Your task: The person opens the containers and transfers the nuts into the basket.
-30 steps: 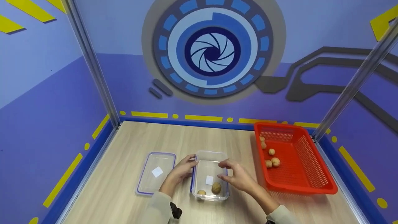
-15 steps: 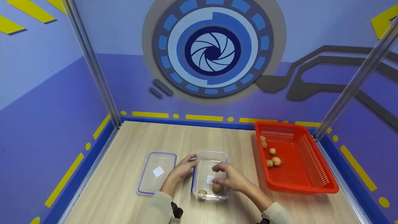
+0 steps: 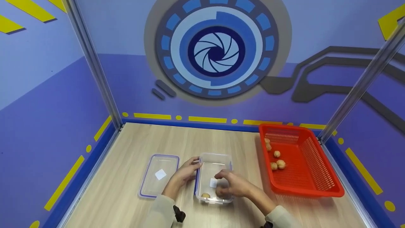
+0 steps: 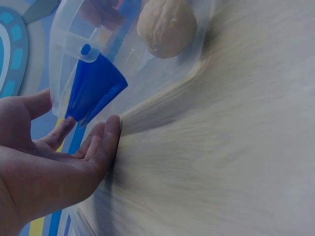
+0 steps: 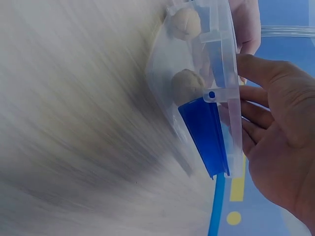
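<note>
A clear plastic food container point(image 3: 215, 155) with a white label inside stands in the middle of the table. My left hand point(image 3: 183, 175) holds its left side, thumb at the rim and fingers by the blue side clip point(image 4: 96, 83). Two walnuts lie at the container's near end, one walnut point(image 3: 205, 196) at the left and another walnut point(image 5: 187, 86) at the right. My right hand point(image 3: 238, 184) reaches over the right rim, fingers apart and bent, its thumb partly covering the right walnut in the head view. In the right wrist view that walnut rests low in the container, apart from the fingers.
A clear lid point(image 3: 150, 186) with a blue seal and a white label lies left of the container. The red basket point(image 3: 303, 174) at the right holds several walnuts point(image 3: 280, 164) along its left side. Blue panels point(image 3: 142, 85) wall in the table.
My right hand has moved left over the container, then down and nearer the front, over the right walnut. The left hand and container have stayed put.
</note>
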`<state>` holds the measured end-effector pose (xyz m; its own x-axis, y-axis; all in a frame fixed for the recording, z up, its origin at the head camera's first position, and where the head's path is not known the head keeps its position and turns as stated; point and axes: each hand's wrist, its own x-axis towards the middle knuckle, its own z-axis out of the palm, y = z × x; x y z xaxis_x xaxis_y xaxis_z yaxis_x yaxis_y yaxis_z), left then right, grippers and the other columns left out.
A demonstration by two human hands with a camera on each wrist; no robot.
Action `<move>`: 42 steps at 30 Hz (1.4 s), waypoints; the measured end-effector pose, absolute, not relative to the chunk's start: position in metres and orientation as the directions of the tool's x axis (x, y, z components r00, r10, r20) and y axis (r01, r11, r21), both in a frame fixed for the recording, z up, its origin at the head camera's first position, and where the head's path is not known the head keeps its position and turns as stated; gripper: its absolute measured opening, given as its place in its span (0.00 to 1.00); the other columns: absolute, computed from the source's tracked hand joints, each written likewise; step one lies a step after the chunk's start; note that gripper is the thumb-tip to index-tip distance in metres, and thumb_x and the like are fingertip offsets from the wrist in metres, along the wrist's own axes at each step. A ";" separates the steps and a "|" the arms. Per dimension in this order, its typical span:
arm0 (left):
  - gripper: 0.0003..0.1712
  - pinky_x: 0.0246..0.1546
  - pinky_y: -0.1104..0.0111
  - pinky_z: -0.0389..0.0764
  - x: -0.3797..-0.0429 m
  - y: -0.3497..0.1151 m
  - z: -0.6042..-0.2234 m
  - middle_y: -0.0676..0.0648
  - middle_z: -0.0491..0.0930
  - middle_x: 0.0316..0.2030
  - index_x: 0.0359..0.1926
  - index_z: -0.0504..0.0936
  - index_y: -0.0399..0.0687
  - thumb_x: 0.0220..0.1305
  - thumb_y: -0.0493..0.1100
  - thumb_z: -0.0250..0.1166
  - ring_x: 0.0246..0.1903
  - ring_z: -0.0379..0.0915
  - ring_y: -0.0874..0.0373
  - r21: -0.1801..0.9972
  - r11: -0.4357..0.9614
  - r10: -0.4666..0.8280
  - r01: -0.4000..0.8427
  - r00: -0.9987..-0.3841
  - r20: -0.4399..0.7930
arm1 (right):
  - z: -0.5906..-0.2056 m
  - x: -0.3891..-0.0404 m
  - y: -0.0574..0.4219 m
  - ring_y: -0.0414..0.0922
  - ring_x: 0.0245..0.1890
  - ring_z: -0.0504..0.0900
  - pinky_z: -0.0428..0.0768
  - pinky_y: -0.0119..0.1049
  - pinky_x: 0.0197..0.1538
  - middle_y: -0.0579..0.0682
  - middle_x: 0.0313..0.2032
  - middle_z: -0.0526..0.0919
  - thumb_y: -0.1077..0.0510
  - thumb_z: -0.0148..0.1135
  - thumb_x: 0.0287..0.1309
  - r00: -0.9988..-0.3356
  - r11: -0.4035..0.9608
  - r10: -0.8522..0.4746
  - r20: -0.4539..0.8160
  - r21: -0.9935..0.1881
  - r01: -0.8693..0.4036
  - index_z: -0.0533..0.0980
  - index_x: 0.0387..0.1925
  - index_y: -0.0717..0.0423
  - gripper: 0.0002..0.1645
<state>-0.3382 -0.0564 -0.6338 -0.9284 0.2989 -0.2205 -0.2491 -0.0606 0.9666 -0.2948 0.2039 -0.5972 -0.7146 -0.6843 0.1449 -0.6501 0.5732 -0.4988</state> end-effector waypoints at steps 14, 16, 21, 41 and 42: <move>0.30 0.58 0.49 0.83 -0.338 -0.054 -0.633 0.32 0.69 0.70 0.77 0.65 0.37 0.80 0.41 0.58 0.63 0.75 0.37 0.966 -0.044 0.274 -0.255 -0.933 -0.234 | -0.609 -0.291 0.202 0.46 0.45 0.83 0.85 0.44 0.50 0.53 0.44 0.87 0.57 0.81 0.49 -0.622 0.556 -0.744 0.245 -0.290 -0.779 0.84 0.50 0.63 0.26; 0.30 0.58 0.50 0.83 -0.339 -0.054 -0.633 0.32 0.69 0.71 0.77 0.65 0.38 0.80 0.42 0.58 0.64 0.75 0.37 0.966 -0.040 0.278 -0.255 -0.932 -0.234 | -0.609 -0.291 0.201 0.45 0.44 0.82 0.85 0.43 0.50 0.53 0.43 0.87 0.56 0.82 0.47 -0.614 0.557 -0.751 0.243 -0.265 -0.787 0.85 0.49 0.62 0.27; 0.32 0.59 0.49 0.82 -0.340 -0.055 -0.633 0.32 0.68 0.72 0.78 0.64 0.38 0.80 0.44 0.60 0.65 0.74 0.37 0.968 -0.035 0.287 -0.249 -0.930 -0.229 | -0.608 -0.291 0.198 0.44 0.42 0.82 0.85 0.41 0.48 0.51 0.41 0.88 0.55 0.83 0.46 -0.630 0.589 -0.750 0.202 -0.228 -0.775 0.85 0.47 0.61 0.26; 0.32 0.56 0.51 0.84 -0.340 -0.056 -0.634 0.32 0.68 0.71 0.77 0.64 0.36 0.80 0.42 0.60 0.62 0.77 0.37 0.970 -0.037 0.282 -0.239 -0.934 -0.219 | -0.610 -0.294 0.192 0.35 0.29 0.71 0.75 0.37 0.34 0.37 0.28 0.75 0.51 0.84 0.43 -0.627 0.621 -0.760 0.172 -0.096 -0.778 0.82 0.32 0.50 0.18; 0.32 0.57 0.51 0.84 -0.340 -0.056 -0.634 0.32 0.69 0.71 0.77 0.64 0.36 0.80 0.42 0.60 0.62 0.77 0.38 0.970 -0.040 0.283 -0.242 -0.933 -0.221 | -0.610 -0.294 0.192 0.35 0.29 0.69 0.73 0.36 0.33 0.36 0.27 0.73 0.51 0.83 0.43 -0.632 0.625 -0.758 0.164 -0.099 -0.775 0.81 0.30 0.49 0.17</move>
<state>-0.3397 -0.0565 -0.6342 -0.9332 0.2835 -0.2208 -0.2416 -0.0401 0.9696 -0.2943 0.1922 -0.6095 -0.6317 -0.7577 0.1637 -0.7747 0.6245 -0.0989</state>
